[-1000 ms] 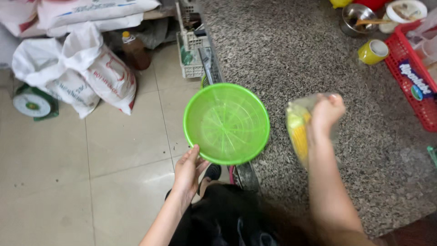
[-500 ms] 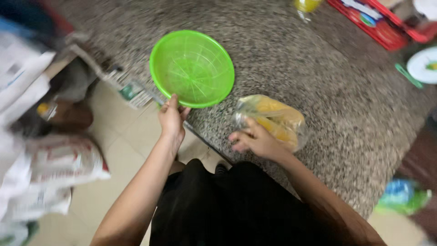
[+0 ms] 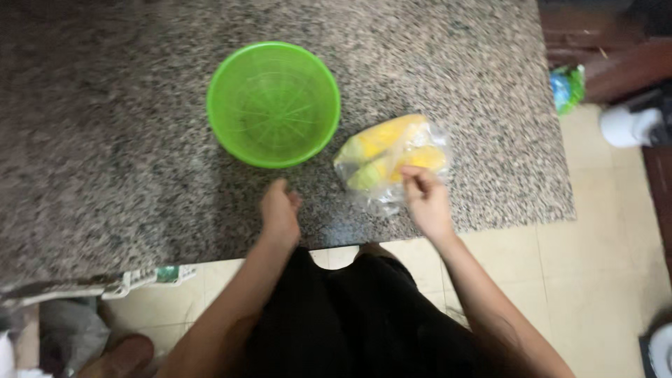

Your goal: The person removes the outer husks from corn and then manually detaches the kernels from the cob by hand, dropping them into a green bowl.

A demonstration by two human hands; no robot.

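Note:
A round green plastic colander (image 3: 274, 103) sits on the speckled granite counter (image 3: 126, 126). To its right lies a clear plastic bag of yellow corn cobs (image 3: 392, 157). My right hand (image 3: 424, 197) pinches the bag's near edge with curled fingers. My left hand (image 3: 279, 212) hovers over the counter just below the colander, fingers loosely curled, holding nothing and not touching the colander.
The counter's front edge runs just below my hands, with cream floor tiles beyond. A green and blue packet (image 3: 565, 87) lies on the floor at the right, near a white round object (image 3: 626, 127). Dark wooden furniture stands at the top right.
The view has swung round to face the counter squarely. My left hand has let go of the colander's rim and drawn back. My right hand stays on the corn bag.

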